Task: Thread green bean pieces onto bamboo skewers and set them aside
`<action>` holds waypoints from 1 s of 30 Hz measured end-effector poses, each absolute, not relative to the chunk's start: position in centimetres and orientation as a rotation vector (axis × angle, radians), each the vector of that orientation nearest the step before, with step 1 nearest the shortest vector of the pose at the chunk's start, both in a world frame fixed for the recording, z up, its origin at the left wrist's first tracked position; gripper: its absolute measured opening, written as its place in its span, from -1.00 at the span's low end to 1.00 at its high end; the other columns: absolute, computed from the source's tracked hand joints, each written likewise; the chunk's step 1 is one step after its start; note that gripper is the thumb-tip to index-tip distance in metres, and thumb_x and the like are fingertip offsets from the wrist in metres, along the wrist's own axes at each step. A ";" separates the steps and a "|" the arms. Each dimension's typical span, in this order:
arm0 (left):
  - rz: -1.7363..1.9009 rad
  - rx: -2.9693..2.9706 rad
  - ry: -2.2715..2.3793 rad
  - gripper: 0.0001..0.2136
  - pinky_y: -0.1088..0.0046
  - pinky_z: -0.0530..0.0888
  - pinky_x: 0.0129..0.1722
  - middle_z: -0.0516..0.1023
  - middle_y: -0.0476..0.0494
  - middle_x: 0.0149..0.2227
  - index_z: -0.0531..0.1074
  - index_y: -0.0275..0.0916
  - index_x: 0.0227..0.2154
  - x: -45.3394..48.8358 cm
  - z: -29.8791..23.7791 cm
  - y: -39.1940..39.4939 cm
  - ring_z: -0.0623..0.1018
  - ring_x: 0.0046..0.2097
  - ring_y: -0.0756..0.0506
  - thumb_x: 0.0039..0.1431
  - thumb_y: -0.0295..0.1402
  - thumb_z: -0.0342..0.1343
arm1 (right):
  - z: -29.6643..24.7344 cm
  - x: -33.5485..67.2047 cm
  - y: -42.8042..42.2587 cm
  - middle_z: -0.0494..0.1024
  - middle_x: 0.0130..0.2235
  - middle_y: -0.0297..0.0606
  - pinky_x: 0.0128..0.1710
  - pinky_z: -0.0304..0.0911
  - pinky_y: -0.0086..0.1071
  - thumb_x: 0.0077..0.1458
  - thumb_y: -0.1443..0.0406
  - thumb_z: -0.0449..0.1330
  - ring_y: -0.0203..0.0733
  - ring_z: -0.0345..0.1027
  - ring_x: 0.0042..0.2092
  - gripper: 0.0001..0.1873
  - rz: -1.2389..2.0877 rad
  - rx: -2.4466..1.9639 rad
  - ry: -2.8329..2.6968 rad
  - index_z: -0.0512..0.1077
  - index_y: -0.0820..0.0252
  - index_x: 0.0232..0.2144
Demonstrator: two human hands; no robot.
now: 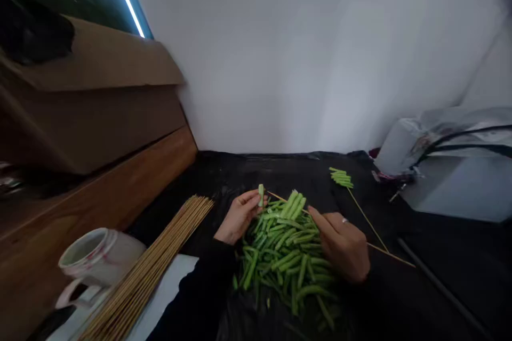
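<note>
Sticks lie in a long bunch close by, with a mug on their left. Green beans sit heaped on a black sheet, in the middle. The right hand grips one thin stick with a few bean bits on it. The left hand pinches one short bean piece near the stick's tip. Farther off, to the right, a second stick lies with green bits at its end. A white wall stands behind.
</note>
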State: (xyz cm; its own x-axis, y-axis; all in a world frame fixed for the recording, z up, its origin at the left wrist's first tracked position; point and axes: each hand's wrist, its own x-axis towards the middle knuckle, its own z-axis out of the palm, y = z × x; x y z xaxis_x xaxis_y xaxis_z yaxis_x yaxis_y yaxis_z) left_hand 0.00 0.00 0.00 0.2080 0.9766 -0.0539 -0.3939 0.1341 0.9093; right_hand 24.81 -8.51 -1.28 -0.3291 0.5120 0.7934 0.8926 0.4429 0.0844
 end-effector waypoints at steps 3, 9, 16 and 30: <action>1.160 0.909 0.797 -0.71 0.52 0.46 -0.22 0.63 -0.17 -0.26 0.59 -0.32 -0.21 -0.1 0.2 -0.4 0.57 -0.24 -0.01 -0.03 -0.35 0.35 | -1.6 24.4 -8.9 0.43 -0.40 -0.29 -0.34 0.03 -0.35 0.16 0.51 0.00 -0.25 0.25 -0.32 -0.57 -0.670 -1.218 -2.017 0.38 0.26 0.06; 1.194 0.878 0.776 -0.76 0.51 0.46 -0.20 0.64 -0.13 -0.31 0.60 -0.31 -0.29 0.2 0.4 -0.8 0.57 -0.27 0.00 -0.10 -0.41 0.38 | -1.4 24.0 -9.3 0.42 -0.42 -0.30 -0.34 0.04 -0.36 0.15 0.50 -0.01 -0.25 0.26 -0.32 -0.56 -0.613 -1.247 -2.033 0.40 0.24 0.05; 1.227 0.830 0.788 -0.72 0.50 0.46 -0.26 0.64 -0.12 -0.38 0.59 -0.32 -0.33 0.6 0.9 -1.1 0.57 -0.34 0.01 -0.19 -0.43 0.42 | -1.1 23.6 -9.4 0.45 -0.40 -0.28 -0.34 0.05 -0.37 0.15 0.50 0.00 -0.27 0.27 -0.32 -0.58 -0.609 -1.245 -2.026 0.43 0.23 0.02; 1.259 0.826 0.781 -0.70 0.55 0.44 -0.26 0.65 -0.12 -0.35 0.61 -0.31 -0.29 0.5 1.0 -1.1 0.57 -0.32 0.02 -0.18 -0.44 0.41 | -1.4 23.7 -9.5 0.44 -0.40 -0.29 -0.34 0.05 -0.36 0.13 0.50 0.02 -0.26 0.27 -0.31 -0.57 -0.581 -1.270 -2.020 0.43 0.23 0.02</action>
